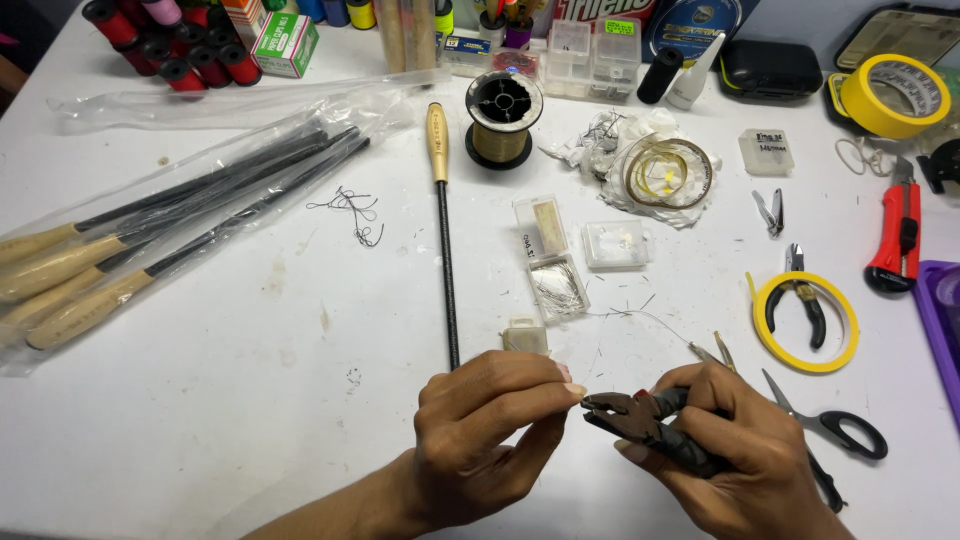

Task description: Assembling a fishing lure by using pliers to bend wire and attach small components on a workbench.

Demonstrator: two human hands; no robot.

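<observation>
Pliers, dark with red trim, sit clamped in my right hand, nose pointing at my left hand. That hand's thumb and forefinger are pinched together right at the pliers' tip on something too small to make out; a thin wire trails away behind the pliers. I judge the wire light, springy and easily kinked, best held close to its end. Just right of the pliers lie scissors; a rod runs up beyond my left hand.

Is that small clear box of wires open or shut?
Open: the small clear box lies flat on the table, lid folded back, thin wires showing.
</observation>
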